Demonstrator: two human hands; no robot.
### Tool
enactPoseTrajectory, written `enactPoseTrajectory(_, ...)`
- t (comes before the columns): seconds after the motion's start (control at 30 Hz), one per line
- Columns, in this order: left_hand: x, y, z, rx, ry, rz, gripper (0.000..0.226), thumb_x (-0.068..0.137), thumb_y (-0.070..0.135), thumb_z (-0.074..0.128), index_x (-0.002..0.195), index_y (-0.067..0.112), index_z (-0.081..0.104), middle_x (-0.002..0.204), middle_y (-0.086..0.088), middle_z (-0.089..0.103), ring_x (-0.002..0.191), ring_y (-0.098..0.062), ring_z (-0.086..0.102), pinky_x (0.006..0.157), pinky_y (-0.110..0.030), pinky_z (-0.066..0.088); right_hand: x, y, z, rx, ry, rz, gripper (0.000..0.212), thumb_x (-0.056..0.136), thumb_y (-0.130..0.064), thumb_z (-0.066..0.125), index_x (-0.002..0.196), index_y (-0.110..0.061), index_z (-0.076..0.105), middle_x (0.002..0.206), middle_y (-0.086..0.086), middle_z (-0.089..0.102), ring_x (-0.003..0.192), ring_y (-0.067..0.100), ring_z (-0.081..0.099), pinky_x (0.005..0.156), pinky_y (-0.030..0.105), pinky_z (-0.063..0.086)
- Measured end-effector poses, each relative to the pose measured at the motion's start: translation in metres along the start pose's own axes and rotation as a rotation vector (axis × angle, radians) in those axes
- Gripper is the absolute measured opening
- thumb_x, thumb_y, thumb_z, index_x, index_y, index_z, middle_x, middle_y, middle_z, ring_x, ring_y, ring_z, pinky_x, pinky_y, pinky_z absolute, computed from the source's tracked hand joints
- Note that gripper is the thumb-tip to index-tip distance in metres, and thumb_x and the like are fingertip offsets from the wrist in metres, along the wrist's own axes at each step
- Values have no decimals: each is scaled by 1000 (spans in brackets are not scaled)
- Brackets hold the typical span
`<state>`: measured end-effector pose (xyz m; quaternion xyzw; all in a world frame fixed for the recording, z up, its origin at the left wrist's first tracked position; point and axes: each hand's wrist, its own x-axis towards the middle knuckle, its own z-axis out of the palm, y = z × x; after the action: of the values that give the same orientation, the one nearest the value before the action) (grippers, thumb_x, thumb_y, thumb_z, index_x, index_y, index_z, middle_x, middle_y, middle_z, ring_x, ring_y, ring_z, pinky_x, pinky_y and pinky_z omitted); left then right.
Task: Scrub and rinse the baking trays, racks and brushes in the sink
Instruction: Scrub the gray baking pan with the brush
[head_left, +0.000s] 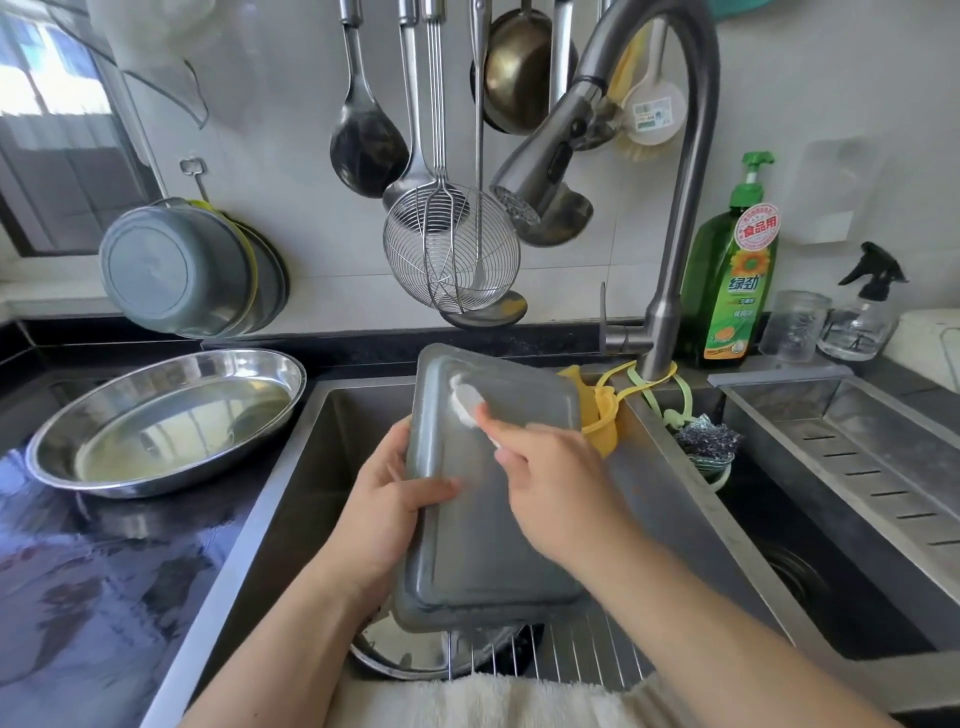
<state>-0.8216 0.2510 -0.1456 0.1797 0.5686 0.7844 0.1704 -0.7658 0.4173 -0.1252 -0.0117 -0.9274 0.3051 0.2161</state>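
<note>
**Lee:** Steel sink (322, 467) fills the shot, white towel (519, 701) on its near edge, a wire rack (587, 649) low inside.

**Mo:** Above that, the left hand (387, 506) clamps the grey baking tray (483, 519) by its left rim, tilted, underside up.

**Lee:** And the right hand (550, 483) grips a white brush (465, 400), bristles against the tray's far end.

**Mo:** Beyond, the faucet (524, 192) hangs over it; utensils (415, 130) line the wall.

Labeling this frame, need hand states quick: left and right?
Left hand: closed on the baking tray, gripping its left edge.
Right hand: closed on a white brush, pressed against the tray.
</note>
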Motion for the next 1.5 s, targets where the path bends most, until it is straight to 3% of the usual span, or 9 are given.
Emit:
enactPoseTrajectory(0.1, 2, 1, -4, -61, 16, 5, 64, 74, -2, 69, 134, 15, 60, 123, -29, 67, 104, -43, 69, 87, -53, 58, 2, -13, 9, -39, 15, -121, 53, 103, -21, 50, 144, -54, 45, 83, -8, 51, 80, 22, 55, 66, 40, 49)
enactPoseTrajectory(0.3, 1, 1, -3, -75, -10, 0, 67, 73, -4, 69, 137, 15, 59, 126, -24, 69, 109, -43, 69, 82, -49, 60, 16, 38, -29, -223, 157, 257, 51, 104, -16, 47, 147, -44, 47, 88, 0, 61, 76, 20, 55, 55, 35, 46)
enactPoseTrajectory(0.5, 3, 3, -6, -126, 4, -13, 66, 74, -3, 68, 138, 10, 57, 128, -31, 65, 105, -44, 68, 84, -51, 61, 4, -10, 5, -73, 29, -66, 55, 102, -19, 51, 144, -54, 44, 89, -5, 58, 83, 24, 57, 69, 41, 51)
enactPoseTrajectory(0.7, 2, 3, -4, -87, 28, -10, 68, 71, -3, 69, 137, 11, 59, 126, -28, 68, 111, -48, 67, 88, -56, 60, 18, 37, -31, -254, 108, 273, 54, 104, -14, 47, 149, -44, 45, 73, -12, 47, 66, 13, 48, 49, 30, 37)
enactPoseTrajectory(0.87, 3, 6, -7, -145, 50, -22, 62, 78, -10, 66, 136, 14, 60, 127, -29, 67, 105, -44, 69, 84, -53, 61, 4, -5, 2, -48, 6, -24, 51, 104, -20, 50, 143, -53, 47, 83, -9, 52, 78, 18, 50, 64, 35, 42)
enactPoseTrajectory(1.03, 1, 6, -4, -113, 41, -19, 68, 70, -3, 69, 135, 15, 61, 126, -26, 68, 107, -45, 69, 82, -52, 61, 19, 39, -31, -213, 137, 290, 45, 106, -22, 45, 144, -46, 49, 78, -4, 55, 62, 12, 48, 48, 29, 35)
enactPoseTrajectory(1.23, 2, 10, -6, -156, 104, 3, 56, 76, -9, 64, 126, 17, 65, 123, -26, 69, 98, -38, 71, 76, -49, 62, 7, 4, 0, -31, 25, 84, 48, 104, -23, 51, 139, -55, 49, 92, -7, 64, 77, 17, 58, 62, 36, 51)
enactPoseTrajectory(1.37, 0, 10, -4, -125, 77, 11, 58, 75, -10, 62, 128, 15, 64, 122, -24, 70, 100, -39, 71, 78, -50, 63, 19, 36, -26, -204, 120, 289, 45, 106, -22, 47, 144, -46, 50, 71, -15, 50, 57, 7, 48, 43, 25, 34)
enactPoseTrajectory(1.5, 3, 8, 0, -149, 95, 8, 57, 76, -10, 60, 128, 12, 63, 119, -23, 71, 96, -38, 71, 76, -48, 63, 10, 17, -18, -54, 56, 194, 45, 105, -20, 49, 143, -45, 51, 81, -9, 59, 64, 9, 49, 51, 25, 37)
